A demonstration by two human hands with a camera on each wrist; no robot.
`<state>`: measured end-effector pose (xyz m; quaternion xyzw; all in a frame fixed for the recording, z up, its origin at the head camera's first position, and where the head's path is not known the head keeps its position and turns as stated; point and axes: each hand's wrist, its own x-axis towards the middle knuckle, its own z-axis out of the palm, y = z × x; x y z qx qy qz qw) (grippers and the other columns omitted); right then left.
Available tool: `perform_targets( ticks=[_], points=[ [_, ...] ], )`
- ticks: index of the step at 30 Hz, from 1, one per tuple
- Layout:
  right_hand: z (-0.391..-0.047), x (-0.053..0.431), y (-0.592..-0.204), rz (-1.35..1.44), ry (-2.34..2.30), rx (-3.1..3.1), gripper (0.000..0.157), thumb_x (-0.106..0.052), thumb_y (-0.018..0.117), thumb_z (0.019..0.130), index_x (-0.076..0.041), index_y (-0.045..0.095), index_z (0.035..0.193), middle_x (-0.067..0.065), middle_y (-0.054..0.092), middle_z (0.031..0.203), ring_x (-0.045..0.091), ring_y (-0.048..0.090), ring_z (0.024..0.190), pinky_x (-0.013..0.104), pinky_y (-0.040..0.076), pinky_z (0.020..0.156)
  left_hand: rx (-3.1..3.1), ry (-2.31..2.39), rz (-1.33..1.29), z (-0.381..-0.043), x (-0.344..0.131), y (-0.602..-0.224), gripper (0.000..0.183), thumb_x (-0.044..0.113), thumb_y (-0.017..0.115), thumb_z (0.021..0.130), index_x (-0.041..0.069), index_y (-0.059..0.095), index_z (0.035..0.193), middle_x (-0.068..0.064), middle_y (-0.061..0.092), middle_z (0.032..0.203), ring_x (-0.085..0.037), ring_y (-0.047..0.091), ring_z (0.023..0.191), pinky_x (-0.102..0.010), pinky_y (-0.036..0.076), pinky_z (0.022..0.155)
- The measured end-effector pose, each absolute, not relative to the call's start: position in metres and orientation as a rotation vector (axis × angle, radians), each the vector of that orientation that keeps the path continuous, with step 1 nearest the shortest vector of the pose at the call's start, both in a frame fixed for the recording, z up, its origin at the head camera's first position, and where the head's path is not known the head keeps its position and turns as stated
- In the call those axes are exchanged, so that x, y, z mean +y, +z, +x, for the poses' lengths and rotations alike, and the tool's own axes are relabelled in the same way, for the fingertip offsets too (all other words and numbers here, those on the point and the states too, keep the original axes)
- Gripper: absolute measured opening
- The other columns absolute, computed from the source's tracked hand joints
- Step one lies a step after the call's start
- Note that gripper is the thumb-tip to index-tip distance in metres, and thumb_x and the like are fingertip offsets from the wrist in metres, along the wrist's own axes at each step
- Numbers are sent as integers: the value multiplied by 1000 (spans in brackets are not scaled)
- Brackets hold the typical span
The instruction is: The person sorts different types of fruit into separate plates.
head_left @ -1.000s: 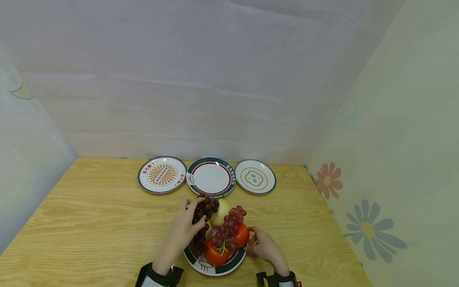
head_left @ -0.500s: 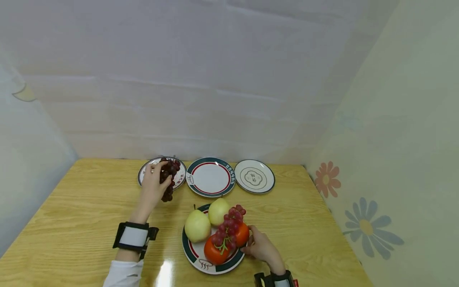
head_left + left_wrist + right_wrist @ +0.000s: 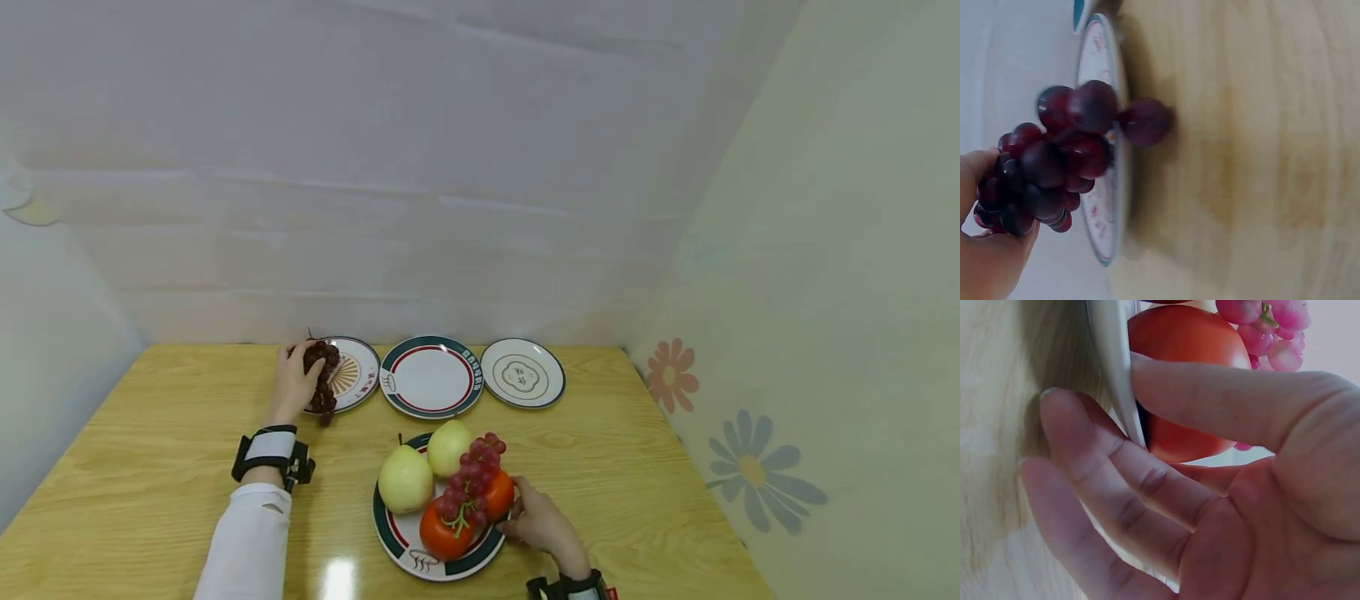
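My left hand (image 3: pixel 291 382) grips a bunch of dark grapes (image 3: pixel 324 387) over the white plate with an orange sunburst (image 3: pixel 362 367). In the left wrist view the bunch (image 3: pixel 1044 162) overlaps the plate's rim, and one grape hangs out past it. My right hand (image 3: pixel 542 523) pinches the right rim of the fruit plate (image 3: pixel 392 540); in the right wrist view the thumb lies over the rim (image 3: pixel 1110 362) and fingers reach below. That plate bears yellow-green pears (image 3: pixel 406 479), red tomatoes (image 3: pixel 444 533) and a bunch of pinkish-red grapes (image 3: pixel 474 482) across the tomatoes.
A green-rimmed plate (image 3: pixel 431 379) and a smaller white plate with a dark line pattern (image 3: pixel 522 375) stand in a row beside the sunburst plate, along the back of the wooden table (image 3: pixel 622 467). White cloth walls (image 3: pixel 405 208) rise behind and at the sides.
My left hand has lifted the dark grapes off the fruit plate and carried them away and left to the sunburst plate. My right hand has stayed at the fruit plate's rim.
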<state>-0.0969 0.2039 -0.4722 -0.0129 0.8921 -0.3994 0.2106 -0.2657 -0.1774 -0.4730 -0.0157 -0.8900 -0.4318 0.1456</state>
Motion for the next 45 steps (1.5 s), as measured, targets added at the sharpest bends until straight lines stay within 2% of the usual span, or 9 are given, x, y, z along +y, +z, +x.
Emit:
perform_targets(
  ticks=[5,9,14,16,21,27,34,39,45],
  points=[
    [-98,202,-472,-28,-1126,2465,63,-1,70,76,6,39,131,8,59,73,14,54,56,25,41,50,-2600,-1187,-2,-267,-185,-484,44,8,48,95,-9,37,134,-37,23,138,-51,27,125,-63,29,100],
    [-100,201,-470,-22,-1145,2456,63,0,68,77,6,38,132,9,59,73,15,55,57,26,41,51,-2656,-1001,-5,-269,-192,-486,46,11,51,94,-8,38,134,-38,27,138,-52,28,123,-62,23,101],
    [-101,200,-468,-39,-1139,2470,62,0,69,77,6,39,131,9,59,73,13,53,56,26,40,51,-2730,-822,-13,-260,-188,-472,49,17,53,93,-5,39,135,-36,24,142,-58,9,128,-73,15,98],
    [-101,200,-467,-41,-1131,2480,62,0,69,77,6,39,131,9,58,73,14,52,57,26,39,51,-2724,-786,-56,-255,-178,-458,50,17,53,93,-3,38,136,-35,24,142,-57,6,129,-75,18,96],
    [-101,202,-468,-46,-1095,2530,63,-1,71,74,6,41,130,8,58,73,14,48,58,25,38,51,-2684,-749,-298,-236,-134,-421,50,17,52,94,-2,36,137,-29,35,138,-46,27,128,-63,35,97],
    [-101,203,-469,-59,-1086,2545,63,-1,71,74,6,42,129,7,57,71,13,48,57,24,37,50,-2732,-817,-653,-198,-73,-404,49,27,50,95,5,40,138,-20,48,132,-35,45,121,-51,41,99],
    [-100,204,-472,-77,-1110,2536,62,-1,70,75,7,41,130,7,59,71,12,50,55,24,38,50,-2851,-818,-960,-158,-15,-408,51,40,48,94,18,41,139,-12,50,132,-28,45,121,-47,42,101],
    [-97,204,-474,-101,-1108,2548,61,-2,71,75,7,42,128,7,59,71,12,49,57,24,37,51,-2930,-665,-1061,-140,9,-421,56,53,50,89,26,42,138,-11,50,129,-27,45,112,-44,51,89],
    [-94,204,-475,-122,-1140,2532,61,-2,71,76,8,41,128,8,59,71,12,49,56,24,38,50,-3019,-510,-1042,-129,21,-434,67,58,61,79,33,40,138,-15,44,129,-29,44,106,-41,55,76]
  ],
)
